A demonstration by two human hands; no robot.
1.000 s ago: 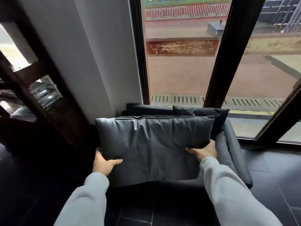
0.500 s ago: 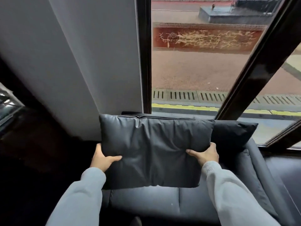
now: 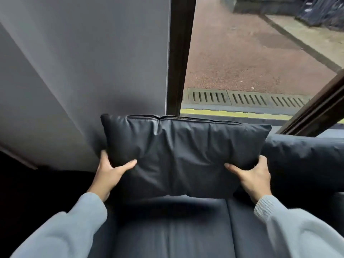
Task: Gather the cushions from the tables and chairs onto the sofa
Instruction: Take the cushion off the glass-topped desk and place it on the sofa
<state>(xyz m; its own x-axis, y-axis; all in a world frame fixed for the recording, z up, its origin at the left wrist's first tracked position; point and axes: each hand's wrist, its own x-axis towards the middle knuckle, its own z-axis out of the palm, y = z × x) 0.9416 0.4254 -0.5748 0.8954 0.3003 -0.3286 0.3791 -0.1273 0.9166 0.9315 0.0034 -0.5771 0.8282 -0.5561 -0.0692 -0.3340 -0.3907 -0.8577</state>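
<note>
One sofa fills the lower view, below a wall and a window. Two dark cushions are visible. The second cushion rests at the sofa's right rear. The held cushion stands upright just above the seat, zipper edge up. Two hands clamp it: the left hand grips the lower left corner and the right hand the lower right, thumbs on the front face.

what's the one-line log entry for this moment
left hand: grips cushion | right hand: grips cushion | cushion: held upright over sofa seat | release: not yet
</note>
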